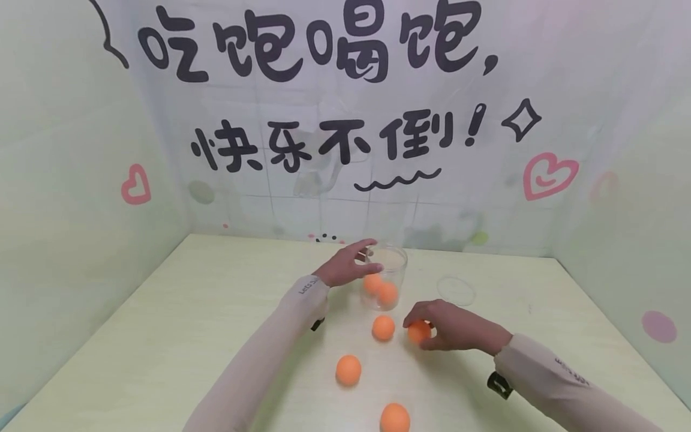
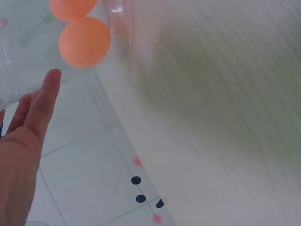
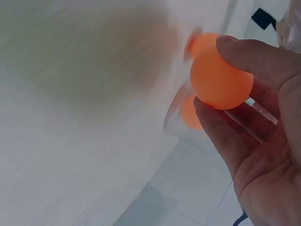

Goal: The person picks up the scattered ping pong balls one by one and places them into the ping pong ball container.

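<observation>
The right hand (image 1: 453,327) pinches an orange ping-pong ball (image 3: 221,80) between thumb and fingers, to the near right of a clear cup (image 1: 398,275). The left hand (image 1: 348,264), thumb and fingers spread wide, holds the cup's left side; two balls (image 1: 387,294) sit inside. Three loose balls (image 1: 348,370) lie nearer on the pale tabletop (image 1: 162,336), before a white backdrop (image 1: 459,207) with black Chinese lettering.

Bright, even light in my head view now, bathing the pale backdrop (image 1: 318,216) and dropping only soft shadows beneath my sleeves (image 1: 264,360) onto the table (image 1: 135,336); the wide lens stretches everything toward the edges. Over to the wrists, it's dimmer and hazier! There's a glint on the clear cup (image 1: 393,273), and beyond the ball (image 3: 221,77) in my right hand (image 3: 268,155), details melt into blur.
</observation>
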Tool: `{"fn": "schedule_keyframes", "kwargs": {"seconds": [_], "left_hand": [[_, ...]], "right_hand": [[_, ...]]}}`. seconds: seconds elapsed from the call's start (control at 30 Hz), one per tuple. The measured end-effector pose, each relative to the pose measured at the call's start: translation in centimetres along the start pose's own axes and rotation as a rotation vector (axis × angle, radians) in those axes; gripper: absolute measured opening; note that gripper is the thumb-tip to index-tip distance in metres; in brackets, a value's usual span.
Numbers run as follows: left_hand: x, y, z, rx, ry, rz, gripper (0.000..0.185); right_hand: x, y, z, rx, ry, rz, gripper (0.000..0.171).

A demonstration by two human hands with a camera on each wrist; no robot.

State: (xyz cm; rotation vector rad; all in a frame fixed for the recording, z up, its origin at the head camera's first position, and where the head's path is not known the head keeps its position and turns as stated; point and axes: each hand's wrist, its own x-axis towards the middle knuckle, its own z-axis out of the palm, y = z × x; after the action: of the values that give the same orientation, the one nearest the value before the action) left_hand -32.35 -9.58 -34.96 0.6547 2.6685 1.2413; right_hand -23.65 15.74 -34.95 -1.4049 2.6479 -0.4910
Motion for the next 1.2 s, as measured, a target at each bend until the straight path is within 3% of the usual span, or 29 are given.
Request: {"fn": "schedule_keyframes", "kwargs": {"seconds": [0.33, 0.53, 1.0, 1.2], "left_hand": [[0.1, 0.1, 0.2, 0.006, -0.013, -0.021, 0.066], [-0.1, 0.1, 0.2, 0.000, -0.014, -0.021, 0.065], [0.0, 0.1, 0.0, 0.002, -0.016, 0.000, 0.065], [0.2, -0.1, 0.1, -0.010, -0.011, -0.014, 0.064]], "right_hand": [[0.4, 2.9, -1.3, -0.004, 0.022, 0.145, 0.029], [1.4, 3.8, -2.4, -0.029, 0.036, 0.164, 0.030], [4.6, 3.6, -9.2, -0.135, 0.133, 0.206, 0.030], [6.3, 3.0, -10.7, -0.132, 0.156, 0.215, 0.031]]}}
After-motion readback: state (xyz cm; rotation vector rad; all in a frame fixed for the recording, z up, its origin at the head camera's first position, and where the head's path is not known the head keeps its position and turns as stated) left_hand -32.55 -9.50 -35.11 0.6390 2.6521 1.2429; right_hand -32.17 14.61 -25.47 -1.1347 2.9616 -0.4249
